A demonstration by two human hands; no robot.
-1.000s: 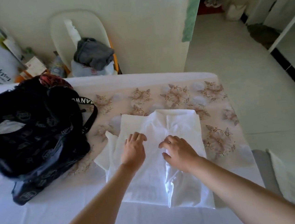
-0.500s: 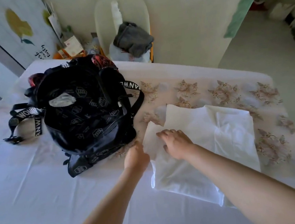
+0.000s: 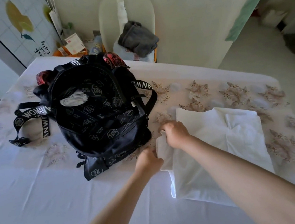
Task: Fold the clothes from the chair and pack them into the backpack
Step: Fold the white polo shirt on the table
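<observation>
Both hands have slid to the edge of the white shirt (image 3: 218, 150) beside the open backpack (image 3: 97, 112). The right hand (image 3: 176, 134) pinches that edge with curled fingers, maybe to lift it in. The left hand (image 3: 148, 161) hides its fingers, so I cannot tell.

The big black backpack (image 3: 99, 116) fills the middle left of the frame. It lies open with its mouth facing up, so a hand can go in from above. A pale cloth (image 3: 74, 100) takes up a little room inside. The straps (image 3: 32, 114) sprawl out to the left and get in the way there. The white shirt (image 3: 218, 150) covers the right middle. Only a thin gap runs between backpack and shirt. The left hand (image 3: 148, 161) and right hand (image 3: 176, 135) sit in it, holding the shirt's left edge. The table (image 3: 44, 201) has wide room at the bottom left. At the top, the chair (image 3: 110, 17) with gray clothes (image 3: 136, 37) stands behind the table's far edge.
</observation>
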